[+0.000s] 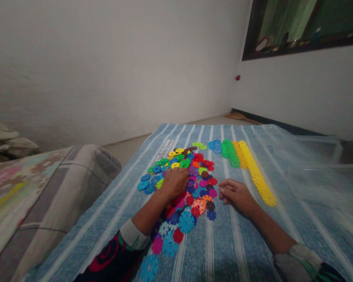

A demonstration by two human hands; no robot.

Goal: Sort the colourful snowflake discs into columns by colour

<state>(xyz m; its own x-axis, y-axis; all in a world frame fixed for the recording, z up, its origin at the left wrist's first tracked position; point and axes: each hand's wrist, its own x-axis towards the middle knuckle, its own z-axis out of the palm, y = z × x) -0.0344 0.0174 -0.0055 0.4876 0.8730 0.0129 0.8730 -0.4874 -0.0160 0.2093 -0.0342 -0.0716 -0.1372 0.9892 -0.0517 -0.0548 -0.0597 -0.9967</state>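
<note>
A loose pile of flat, notched discs [186, 221] in many colours lies on a blue striped cloth. My left hand [176, 181] rests on the middle of the pile, its fingers bent down among the discs; what they hold, if anything, is hidden. Just right of the pile, my right hand [233, 194] hovers over the cloth with fingers curled and thumb near them; nothing can be made out between them. Beyond it, overlapping discs lie in rows by colour: a long yellow row [257, 174], an orange row [240, 154], a green row [231, 153] and a short blue row [217, 146].
Clear plastic containers [326, 168] stand on the right of the striped cloth [220, 250]. A few lime discs [199, 145] lie behind the pile. On the left is a surface covered in grey checked fabric [85, 164]. A wall rises behind, with a window at upper right.
</note>
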